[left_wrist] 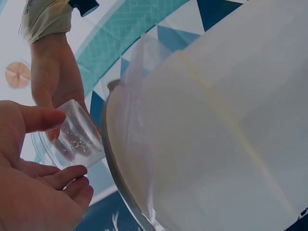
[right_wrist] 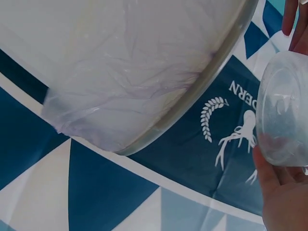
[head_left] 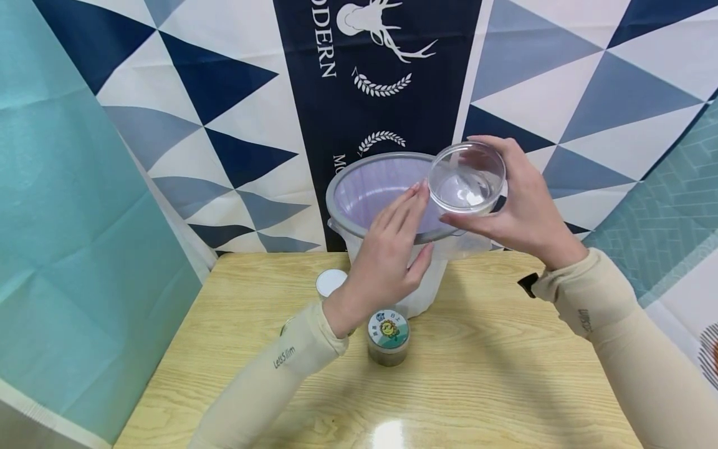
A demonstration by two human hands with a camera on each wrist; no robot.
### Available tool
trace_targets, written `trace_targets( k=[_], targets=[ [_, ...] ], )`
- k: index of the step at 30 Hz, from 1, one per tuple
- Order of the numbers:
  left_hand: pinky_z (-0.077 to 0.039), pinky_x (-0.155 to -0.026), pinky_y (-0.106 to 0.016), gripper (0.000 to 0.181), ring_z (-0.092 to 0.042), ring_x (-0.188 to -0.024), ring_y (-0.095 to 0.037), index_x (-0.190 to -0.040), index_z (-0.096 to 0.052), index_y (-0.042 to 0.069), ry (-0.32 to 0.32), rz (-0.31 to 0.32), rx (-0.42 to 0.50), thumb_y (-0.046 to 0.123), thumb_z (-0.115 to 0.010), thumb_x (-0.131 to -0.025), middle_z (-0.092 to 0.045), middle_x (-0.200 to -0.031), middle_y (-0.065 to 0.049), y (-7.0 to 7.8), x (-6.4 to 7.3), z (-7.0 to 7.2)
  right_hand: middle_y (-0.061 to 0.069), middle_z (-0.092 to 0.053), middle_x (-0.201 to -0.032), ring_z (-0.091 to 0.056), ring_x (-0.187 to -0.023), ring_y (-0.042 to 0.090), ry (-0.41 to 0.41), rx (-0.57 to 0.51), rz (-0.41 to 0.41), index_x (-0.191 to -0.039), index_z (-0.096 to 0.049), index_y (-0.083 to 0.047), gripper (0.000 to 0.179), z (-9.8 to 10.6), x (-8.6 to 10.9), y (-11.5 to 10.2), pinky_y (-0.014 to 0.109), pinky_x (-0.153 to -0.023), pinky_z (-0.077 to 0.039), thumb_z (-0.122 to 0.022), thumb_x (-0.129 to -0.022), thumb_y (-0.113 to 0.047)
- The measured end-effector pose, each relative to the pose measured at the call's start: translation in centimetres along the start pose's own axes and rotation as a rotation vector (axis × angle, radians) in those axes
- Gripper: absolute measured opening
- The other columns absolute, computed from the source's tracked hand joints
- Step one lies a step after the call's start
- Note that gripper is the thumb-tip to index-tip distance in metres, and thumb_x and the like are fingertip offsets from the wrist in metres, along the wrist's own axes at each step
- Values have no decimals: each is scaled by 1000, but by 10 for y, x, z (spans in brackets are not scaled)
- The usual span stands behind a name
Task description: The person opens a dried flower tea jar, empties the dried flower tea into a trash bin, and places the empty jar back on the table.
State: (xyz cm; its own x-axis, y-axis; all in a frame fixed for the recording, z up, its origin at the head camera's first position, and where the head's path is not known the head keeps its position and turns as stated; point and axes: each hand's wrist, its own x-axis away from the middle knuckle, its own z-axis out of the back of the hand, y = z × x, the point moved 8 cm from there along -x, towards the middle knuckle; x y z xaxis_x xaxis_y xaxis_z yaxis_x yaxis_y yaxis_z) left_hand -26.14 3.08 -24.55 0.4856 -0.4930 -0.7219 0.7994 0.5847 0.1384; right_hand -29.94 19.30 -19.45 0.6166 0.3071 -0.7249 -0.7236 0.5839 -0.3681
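Tilted over the rim of a white bin, a clear plastic jar is held by my right hand, thumb and fingers around its sides. Its mouth faces the head camera, without a lid. Small pale crumbs cling inside the jar in the left wrist view. My left hand is raised beside the jar's mouth, fingers nearly straight and holding nothing. A purple liner bag covers the bin's inside, under a grey ring.
Before the bin stands a jar with a sunflower-printed lid. A white-lidded container stands left of it, and another round thing is mostly hidden by my left wrist. Behind the wooden table hangs a patterned cloth.
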Motion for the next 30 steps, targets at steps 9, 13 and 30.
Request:
trace_targets(
  k=[9,13,30],
  targets=[
    [-19,-129,-32,76,-37,-153,-28,-157,-33,-6,-10,-126,-110,19,-67,-94,-44,-160,-18,31,11,-12,11,-63,-133,-56,-122,-3,26,-16,19,-153,-43,-8,117,20,39,-7,13,-99,-43,-98,-50,3],
    [-18,-130,-32,79,-35,-154,-28,-158,-30,-7,-57,-145,-137,22,-67,-94,-40,-163,-17,41,20,-25,10,-62,-132,-56,-121,0,41,-2,26,-151,-46,-4,108,25,58,-3,13,-94,-42,-98,-56,-10],
    [-19,-129,-30,89,-31,-156,-29,-160,-20,-9,-270,-138,-122,28,-68,-95,-32,-167,-19,63,62,-97,-6,-60,-127,-48,-119,-8,39,30,-87,-145,-49,2,114,9,135,39,9,-95,-34,-96,-41,5]
  ],
)
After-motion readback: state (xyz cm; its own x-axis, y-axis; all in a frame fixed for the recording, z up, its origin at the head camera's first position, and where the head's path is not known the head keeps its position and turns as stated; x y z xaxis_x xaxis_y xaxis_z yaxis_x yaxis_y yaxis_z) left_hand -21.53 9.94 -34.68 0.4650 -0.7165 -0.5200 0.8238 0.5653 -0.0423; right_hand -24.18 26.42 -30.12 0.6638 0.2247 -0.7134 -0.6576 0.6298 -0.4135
